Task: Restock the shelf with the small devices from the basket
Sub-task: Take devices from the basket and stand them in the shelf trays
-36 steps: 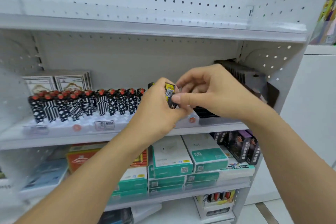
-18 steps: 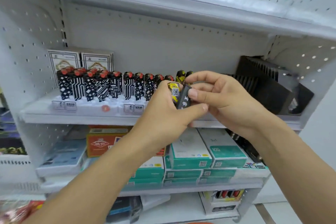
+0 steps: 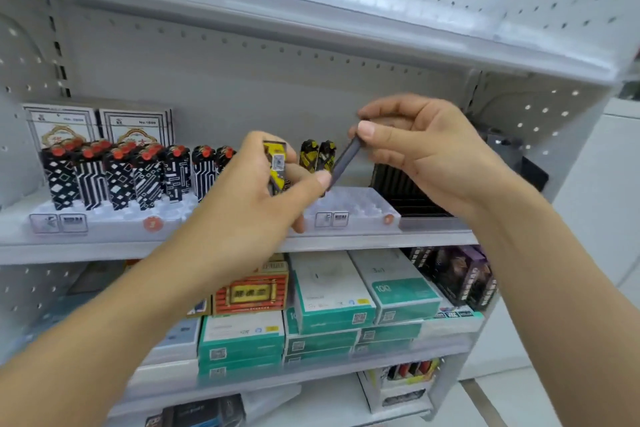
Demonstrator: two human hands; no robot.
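Leftmost on the middle shelf (image 3: 207,246), two white card boxes (image 3: 100,125) stand against the back panel, side by side. Before them a white slotted tray (image 3: 114,218) holds black-and-white patterned devices (image 3: 117,173) with red caps, all upright; about ten can be counted, though the left hand hides the row's right end, so the exact number cannot be told. The left hand (image 3: 263,198) is curled round one yellow-and-black device (image 3: 277,166), held upright in front of the shelf with its long axis near vertical and a small code sticker facing the camera. Its thumb tip also touches the lower end of a dark device (image 3: 346,159), a slim bar that slants from lower left up to upper right. The right hand (image 3: 426,149) pinches the upper end of that bar between thumb and fingers, so the two hands are close together and joined by it. Behind the gap between the hands, two more yellow-and-black devices (image 3: 317,156) stand upright, side by side, at the back of a second white tray (image 3: 349,211) whose front slots show bare. Just right of that tray sits one black slotted rack (image 3: 412,198), partly hidden by the right wrist. On the shelf below lie one red-and-gold box (image 3: 252,291), several stacked teal-and-white boxes (image 3: 332,302) and, at the far right, some dark purple packs (image 3: 460,274), too blurred to count.
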